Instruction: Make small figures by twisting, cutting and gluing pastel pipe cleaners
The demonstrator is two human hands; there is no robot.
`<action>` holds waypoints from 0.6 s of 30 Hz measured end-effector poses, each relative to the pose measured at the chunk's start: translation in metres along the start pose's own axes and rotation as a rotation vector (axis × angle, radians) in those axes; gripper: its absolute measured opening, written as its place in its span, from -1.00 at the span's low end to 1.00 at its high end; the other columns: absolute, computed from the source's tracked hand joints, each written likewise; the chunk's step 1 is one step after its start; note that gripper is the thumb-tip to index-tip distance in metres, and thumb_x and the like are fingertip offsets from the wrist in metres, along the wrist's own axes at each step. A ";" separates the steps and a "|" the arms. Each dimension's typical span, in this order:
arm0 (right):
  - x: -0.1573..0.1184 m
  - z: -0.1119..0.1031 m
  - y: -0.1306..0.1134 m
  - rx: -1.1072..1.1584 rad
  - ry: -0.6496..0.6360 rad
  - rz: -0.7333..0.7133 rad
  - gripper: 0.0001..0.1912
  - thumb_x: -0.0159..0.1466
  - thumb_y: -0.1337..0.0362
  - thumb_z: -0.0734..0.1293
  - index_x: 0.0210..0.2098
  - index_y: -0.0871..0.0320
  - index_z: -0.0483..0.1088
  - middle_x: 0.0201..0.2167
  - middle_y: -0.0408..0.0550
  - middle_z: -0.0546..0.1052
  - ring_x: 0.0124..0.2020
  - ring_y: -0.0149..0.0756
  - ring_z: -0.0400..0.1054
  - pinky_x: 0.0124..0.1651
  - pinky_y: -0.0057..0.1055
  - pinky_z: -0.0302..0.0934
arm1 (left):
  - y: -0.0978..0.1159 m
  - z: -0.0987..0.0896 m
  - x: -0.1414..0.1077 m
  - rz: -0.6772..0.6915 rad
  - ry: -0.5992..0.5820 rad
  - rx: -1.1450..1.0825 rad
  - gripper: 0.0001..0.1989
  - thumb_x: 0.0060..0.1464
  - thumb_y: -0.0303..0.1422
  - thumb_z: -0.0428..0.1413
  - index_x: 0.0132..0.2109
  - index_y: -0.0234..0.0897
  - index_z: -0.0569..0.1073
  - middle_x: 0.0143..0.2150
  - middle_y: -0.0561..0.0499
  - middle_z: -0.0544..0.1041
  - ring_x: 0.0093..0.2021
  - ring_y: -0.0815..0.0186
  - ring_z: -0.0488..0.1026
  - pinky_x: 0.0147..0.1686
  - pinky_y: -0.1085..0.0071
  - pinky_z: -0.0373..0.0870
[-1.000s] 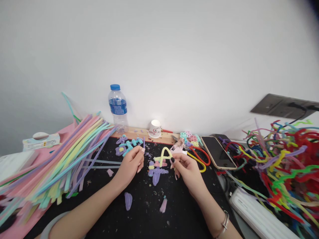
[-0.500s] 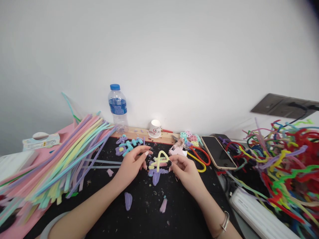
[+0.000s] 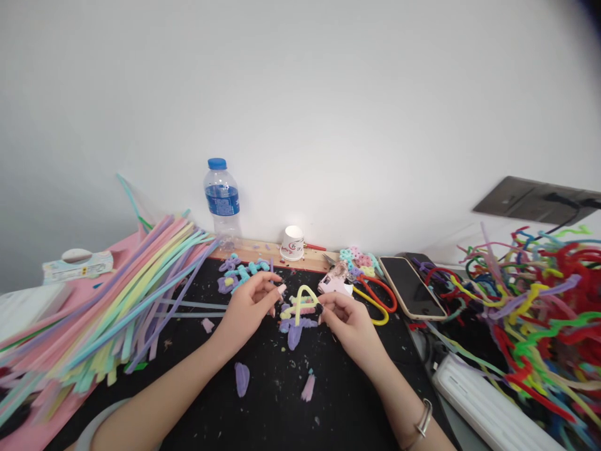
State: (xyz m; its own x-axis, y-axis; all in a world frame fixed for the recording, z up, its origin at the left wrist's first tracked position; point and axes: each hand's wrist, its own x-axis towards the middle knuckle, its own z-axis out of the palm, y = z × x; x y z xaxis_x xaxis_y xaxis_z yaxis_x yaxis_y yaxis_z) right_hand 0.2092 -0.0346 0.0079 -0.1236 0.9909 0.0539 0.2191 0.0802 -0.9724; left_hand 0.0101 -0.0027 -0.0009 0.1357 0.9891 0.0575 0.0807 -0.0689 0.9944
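My right hand (image 3: 348, 319) is closed in a pinch at the lower right end of a bent yellow pipe cleaner (image 3: 298, 305). The yellow strand arches up and its other end meets a purple looped piece (image 3: 294, 337) lying on the black mat. Behind the arch lie small pastel pipe-cleaner pieces (image 3: 305, 301) in pink, green and yellow. To the left, my left hand (image 3: 253, 302) hovers with its fingers loosely curled and apart, holding nothing I can see. Just beyond it is a cluster of turquoise and purple twisted pieces (image 3: 241, 273).
Straight pastel pipe cleaners (image 3: 154, 282) heap at the left; a tangle of bright ones (image 3: 539, 307) is at the right. A bottle (image 3: 222, 200) and paper cup (image 3: 293, 243) stand by the wall. Scissors (image 3: 387, 300), a phone (image 3: 413, 287) and a white power strip (image 3: 488, 404) lie right.
My left hand has shifted slightly left, its thumb and fingers moving a little. The right hand and the yellow pipe cleaner look nearly the same.
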 end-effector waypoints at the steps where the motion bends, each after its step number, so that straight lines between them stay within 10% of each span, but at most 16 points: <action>1: 0.000 0.000 -0.001 0.005 -0.008 -0.001 -0.87 0.15 0.27 0.28 -0.34 0.18 0.41 -0.57 -0.17 0.42 -0.52 -0.40 0.29 -0.44 -0.47 0.13 | 0.000 0.000 0.000 0.012 -0.006 -0.003 -0.74 0.00 -0.23 0.11 -0.17 -0.25 0.38 -0.42 0.07 0.46 -0.55 0.39 0.34 -0.52 0.46 0.29; 11: -0.002 0.004 -0.006 -0.073 -0.136 -0.007 -0.86 0.16 0.34 0.25 -0.32 0.17 0.44 -0.55 -0.17 0.41 -0.54 -0.41 0.22 -0.46 -0.47 0.09 | 0.000 0.000 -0.004 -0.008 -0.253 0.014 -0.69 0.00 -0.31 0.13 -0.08 -0.29 0.46 -0.24 -0.07 0.55 -0.26 0.26 0.47 -0.30 0.42 0.37; 18: -0.003 0.004 -0.006 -0.103 -0.147 -0.011 -0.83 0.15 0.36 0.25 -0.31 0.16 0.47 -0.57 -0.18 0.41 -0.55 -0.41 0.21 -0.48 -0.48 0.08 | -0.001 0.002 -0.003 -0.054 -0.279 -0.016 -0.80 -0.05 -0.35 0.16 -0.22 -0.32 0.48 -0.35 -0.04 0.56 -0.43 0.32 0.46 -0.47 0.46 0.35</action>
State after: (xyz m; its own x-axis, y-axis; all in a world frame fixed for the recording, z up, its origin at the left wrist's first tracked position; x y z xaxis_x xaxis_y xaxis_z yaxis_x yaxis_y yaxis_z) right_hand 0.2041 -0.0381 0.0121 -0.2652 0.9639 0.0235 0.3137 0.1093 -0.9432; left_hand 0.0119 -0.0055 -0.0019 0.3982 0.9171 -0.0201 0.0797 -0.0128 0.9967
